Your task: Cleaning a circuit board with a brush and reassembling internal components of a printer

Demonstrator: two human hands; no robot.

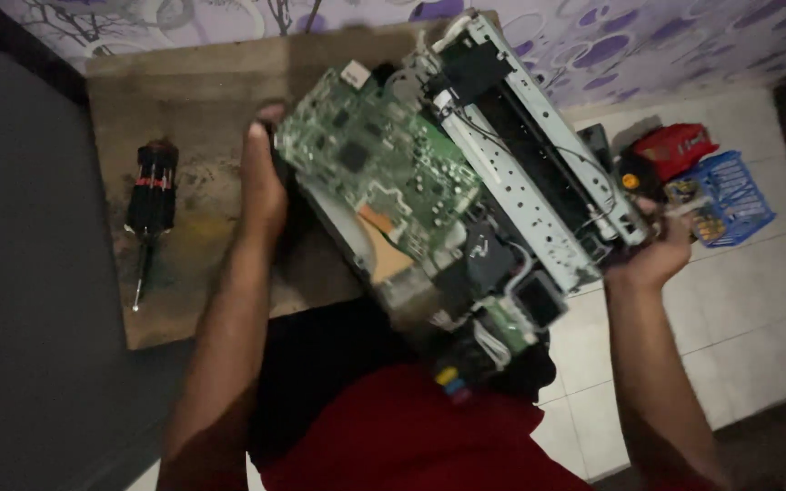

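Green circuit board (377,168) shows bare on the opened printer chassis (493,195), which fills the centre of the frame, tilted and lifted clear of the wooden surface (202,118) behind it. No outer housing is visible on the machine: the grey metal frame (539,173), the black inner parts and a bundle of wires near the lower centre all lie exposed, so the stripping looks well along, though board, frame and wiring are still joined together as one body.

Both hands carry it. The left hand (261,177), at centre left, is closed around the chassis edge just beside the board, thumb pointing up. The right hand (659,250), at centre right, grips the far end of the metal frame with its fingers curled around the corner.

At the left of the frame a black screwdriver with red bands (150,205) lies untouched on the surface, well apart from either hand. On the tiled floor (757,300) at the upper right sit a blue basket (730,195) and a red packet (675,145).
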